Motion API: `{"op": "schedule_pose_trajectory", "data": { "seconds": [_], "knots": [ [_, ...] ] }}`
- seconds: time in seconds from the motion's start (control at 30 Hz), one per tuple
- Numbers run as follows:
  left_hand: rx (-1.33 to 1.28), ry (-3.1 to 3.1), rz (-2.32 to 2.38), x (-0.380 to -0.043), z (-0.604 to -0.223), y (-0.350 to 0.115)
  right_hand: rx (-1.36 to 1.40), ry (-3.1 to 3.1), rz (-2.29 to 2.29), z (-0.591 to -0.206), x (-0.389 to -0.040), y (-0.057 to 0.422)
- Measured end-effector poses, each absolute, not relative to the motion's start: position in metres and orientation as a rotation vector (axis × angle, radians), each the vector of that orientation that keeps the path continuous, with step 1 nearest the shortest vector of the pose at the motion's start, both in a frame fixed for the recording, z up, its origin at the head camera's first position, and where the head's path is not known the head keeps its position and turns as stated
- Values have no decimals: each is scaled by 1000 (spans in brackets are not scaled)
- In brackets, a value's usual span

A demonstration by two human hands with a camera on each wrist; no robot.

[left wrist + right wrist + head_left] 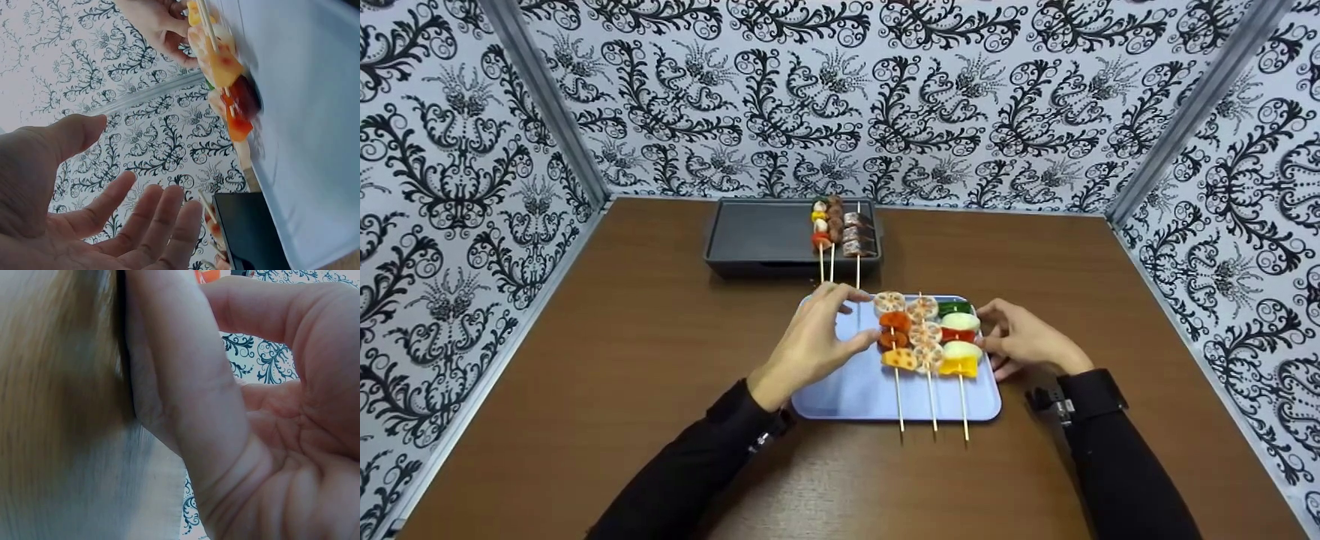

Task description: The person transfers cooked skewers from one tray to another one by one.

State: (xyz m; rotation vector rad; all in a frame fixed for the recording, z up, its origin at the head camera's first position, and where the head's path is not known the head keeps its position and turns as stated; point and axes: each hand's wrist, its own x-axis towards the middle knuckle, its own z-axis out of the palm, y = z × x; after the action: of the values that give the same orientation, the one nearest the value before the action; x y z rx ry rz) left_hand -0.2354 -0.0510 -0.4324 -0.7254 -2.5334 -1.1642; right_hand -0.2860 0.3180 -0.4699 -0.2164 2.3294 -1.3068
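A pale blue tray point(855, 397) lies on the table with three skewers side by side on it. The left skewer point(894, 337) bears a lotus-root slice above orange and brownish-red pieces; the middle skewer point(926, 334) has lotus-root slices. Green, white, red and yellow pieces sit on the right skewer point(960, 346). My left hand point(810, 341) spans the tray's left part, its thumb and fingertips spread near the left skewer and nothing in its grasp. At the tray's right edge, my right hand point(1027, 341) has its bent fingers and thumb right beside the right skewer.
Behind the tray stands a dark grey grill plate point(761, 232), with three more skewers point(840, 229) on its right side, their sticks pointing toward me. Patterned black-and-white walls point(840, 97) enclose the brown table point(660, 360) at the back and sides.
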Motion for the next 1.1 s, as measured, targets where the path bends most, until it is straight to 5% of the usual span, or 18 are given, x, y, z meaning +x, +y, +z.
{"op": "schedule_pose_trajectory", "data": {
  "seconds": [0.4, 1.1],
  "knots": [
    [-593, -2453, -978, -249, -428, -58, -218, 2324, -1315, -448, -272, 309],
    [-299, -2546, -973, -294, -436, -81, -202, 2307, -1346, -479, -290, 321]
  ]
}}
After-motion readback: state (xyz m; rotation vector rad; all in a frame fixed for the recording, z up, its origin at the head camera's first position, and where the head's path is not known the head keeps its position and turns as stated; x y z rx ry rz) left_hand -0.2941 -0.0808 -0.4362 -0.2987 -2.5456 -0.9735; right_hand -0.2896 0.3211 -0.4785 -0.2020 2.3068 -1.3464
